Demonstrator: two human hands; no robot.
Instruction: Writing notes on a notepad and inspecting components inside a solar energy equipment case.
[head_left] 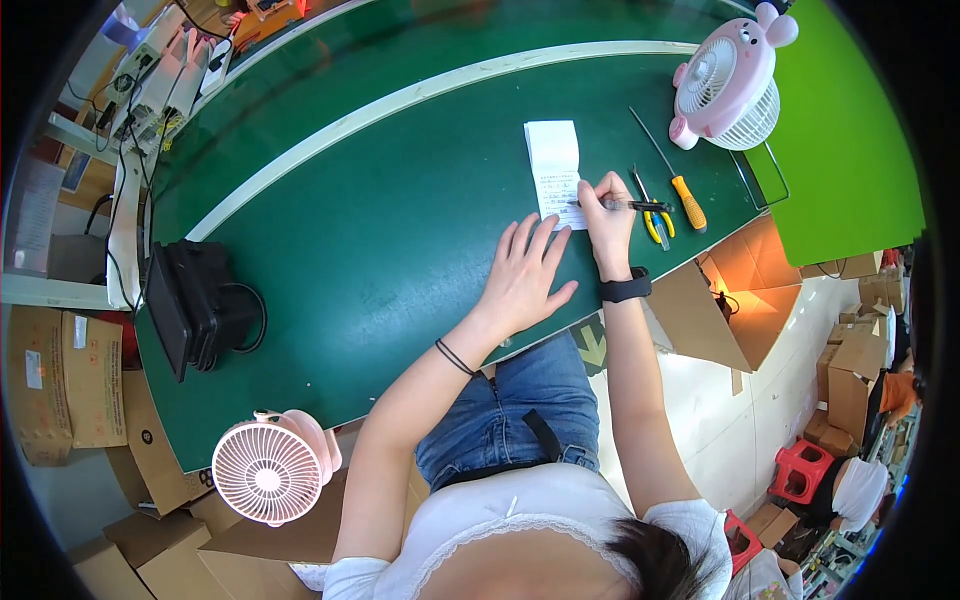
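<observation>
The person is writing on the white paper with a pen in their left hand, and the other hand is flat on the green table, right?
Not quite. The pen is in the right hand, writing on the white paper. It is the left hand that lies flat on the green table. The head view shows it.
</observation>
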